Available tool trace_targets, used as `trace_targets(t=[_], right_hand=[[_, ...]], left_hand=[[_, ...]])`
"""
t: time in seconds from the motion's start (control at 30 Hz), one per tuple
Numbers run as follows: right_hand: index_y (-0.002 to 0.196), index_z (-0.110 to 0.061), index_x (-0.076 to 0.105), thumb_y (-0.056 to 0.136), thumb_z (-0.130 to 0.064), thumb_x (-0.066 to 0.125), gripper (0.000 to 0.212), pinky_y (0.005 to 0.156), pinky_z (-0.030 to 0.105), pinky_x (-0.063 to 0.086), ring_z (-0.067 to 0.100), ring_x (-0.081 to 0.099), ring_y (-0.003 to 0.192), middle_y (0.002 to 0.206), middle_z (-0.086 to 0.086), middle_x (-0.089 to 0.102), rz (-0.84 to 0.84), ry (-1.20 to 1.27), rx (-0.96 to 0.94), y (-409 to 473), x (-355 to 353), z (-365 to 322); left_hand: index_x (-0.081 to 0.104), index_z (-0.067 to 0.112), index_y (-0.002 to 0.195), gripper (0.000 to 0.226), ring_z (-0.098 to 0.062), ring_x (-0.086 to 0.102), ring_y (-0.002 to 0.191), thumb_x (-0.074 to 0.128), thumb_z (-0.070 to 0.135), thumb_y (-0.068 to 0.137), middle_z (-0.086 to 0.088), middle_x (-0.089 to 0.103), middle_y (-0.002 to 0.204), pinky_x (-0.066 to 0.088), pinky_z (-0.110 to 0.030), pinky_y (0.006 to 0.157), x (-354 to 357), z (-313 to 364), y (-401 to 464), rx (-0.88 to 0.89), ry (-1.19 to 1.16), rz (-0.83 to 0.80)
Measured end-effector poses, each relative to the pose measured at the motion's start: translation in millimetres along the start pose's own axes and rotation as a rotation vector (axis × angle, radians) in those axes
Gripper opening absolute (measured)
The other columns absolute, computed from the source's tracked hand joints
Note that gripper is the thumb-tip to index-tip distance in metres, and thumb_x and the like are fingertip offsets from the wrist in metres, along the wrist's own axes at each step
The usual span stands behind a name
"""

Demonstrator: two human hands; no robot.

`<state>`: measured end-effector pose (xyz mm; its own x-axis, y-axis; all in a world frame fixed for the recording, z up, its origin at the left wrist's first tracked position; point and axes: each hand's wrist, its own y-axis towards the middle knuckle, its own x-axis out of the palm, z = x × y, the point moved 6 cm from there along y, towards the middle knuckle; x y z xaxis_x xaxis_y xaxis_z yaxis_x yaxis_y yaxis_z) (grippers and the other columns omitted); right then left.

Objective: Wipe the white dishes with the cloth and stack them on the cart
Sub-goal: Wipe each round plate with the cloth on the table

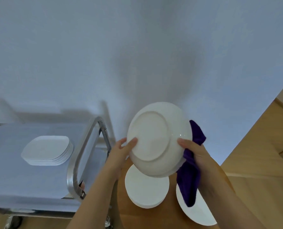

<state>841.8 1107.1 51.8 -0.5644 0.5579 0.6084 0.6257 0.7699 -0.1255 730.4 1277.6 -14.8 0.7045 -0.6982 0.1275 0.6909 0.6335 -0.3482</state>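
Observation:
I hold a round white plate (155, 139) up on edge, its underside facing me. My left hand (121, 149) grips its left rim with the fingertips. My right hand (193, 152) holds the right rim together with a dark purple cloth (189, 180), which hangs down behind the plate. Below it, a stack of round white plates (145, 192) sits on the wooden table (246, 162), and another white plate (198, 212) lies to its right, partly under the cloth. On the cart (38, 182) at left stands a stack of several squarish white plates (46, 150).
The cart's top is covered in pale blue, with a metal handle loop (81, 154) at its right end, close to my left forearm. A pale wall fills the upper view. The wooden table runs off to the right.

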Motion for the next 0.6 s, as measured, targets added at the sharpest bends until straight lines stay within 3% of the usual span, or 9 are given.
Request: trace_targets(t=[0.1, 0.2, 0.27, 0.33, 0.43, 0.53, 0.6], right_hand=[[0.098, -0.017, 0.071, 0.07, -0.013, 0.068, 0.029, 0.054, 0.034, 0.055, 0.028, 0.071, 0.075, 0.092, 0.011, 0.073, 0.038, 0.074, 0.118, -1, -11, 8], [0.094, -0.023, 0.074, 0.065, -0.017, 0.076, 0.03, 0.054, 0.038, 0.055, 0.028, 0.071, 0.075, 0.092, 0.009, 0.073, 0.034, 0.026, 0.136, -4, -17, 13], [0.099, -0.019, 0.07, 0.065, -0.025, 0.079, 0.036, 0.047, 0.036, 0.054, 0.025, 0.07, 0.064, 0.082, 0.008, 0.073, 0.122, -0.144, 0.082, -5, -25, 13], [0.1, -0.013, 0.063, 0.072, -0.039, 0.071, 0.039, 0.047, 0.034, 0.053, 0.023, 0.067, 0.058, 0.072, 0.007, 0.07, 0.327, -0.317, 0.016, -1, -45, 13], [0.096, -0.016, 0.056, 0.083, -0.055, 0.055, 0.041, 0.069, 0.038, 0.054, 0.022, 0.065, 0.073, 0.077, 0.001, 0.066, 0.628, -0.561, -0.106, 4, -72, 1], [0.088, -0.027, 0.057, 0.088, -0.054, 0.05, 0.029, 0.054, 0.018, 0.048, 0.005, 0.061, 0.057, 0.063, -0.011, 0.064, 0.487, -0.774, -0.319, 18, -46, -17], [0.091, -0.043, 0.057, 0.091, -0.044, 0.05, 0.007, 0.062, 0.002, 0.041, -0.012, 0.058, 0.073, 0.079, -0.034, 0.062, 0.292, -0.9, -0.453, 29, -8, -22]], left_hand=[[0.062, 0.013, 0.124, 0.074, -0.029, 0.067, 0.106, 0.088, 0.037, 0.058, -0.013, 0.067, 0.121, 0.059, -0.04, 0.071, 15, -9, -4, -0.089, -0.495, -0.188], [0.055, 0.01, 0.131, 0.071, -0.032, 0.066, 0.105, 0.075, 0.019, 0.064, -0.015, 0.067, 0.12, 0.059, -0.044, 0.076, 11, -9, -3, -0.052, -0.6, -0.081], [0.055, 0.009, 0.129, 0.068, -0.033, 0.066, 0.103, 0.071, 0.012, 0.063, -0.017, 0.067, 0.118, 0.056, -0.048, 0.082, 7, -7, -5, -0.015, -0.563, -0.018], [0.056, 0.009, 0.126, 0.068, -0.036, 0.066, 0.101, 0.075, 0.004, 0.061, -0.018, 0.068, 0.116, 0.054, -0.053, 0.086, -1, 1, -9, 0.053, -0.503, 0.044], [0.061, 0.015, 0.118, 0.062, -0.028, 0.069, 0.096, 0.08, 0.003, 0.06, -0.009, 0.072, 0.107, 0.058, -0.046, 0.077, -12, 17, -13, 0.168, -0.262, 0.163], [0.061, 0.031, 0.096, 0.047, 0.0, 0.068, 0.073, 0.083, 0.005, 0.063, 0.01, 0.071, 0.086, 0.054, -0.02, 0.051, -8, 24, -16, 0.231, 0.026, 0.211], [0.058, 0.034, 0.091, 0.048, 0.002, 0.066, 0.07, 0.086, 0.008, 0.062, 0.012, 0.067, 0.087, 0.049, -0.014, 0.047, 4, 24, -16, 0.239, 0.156, 0.183]])
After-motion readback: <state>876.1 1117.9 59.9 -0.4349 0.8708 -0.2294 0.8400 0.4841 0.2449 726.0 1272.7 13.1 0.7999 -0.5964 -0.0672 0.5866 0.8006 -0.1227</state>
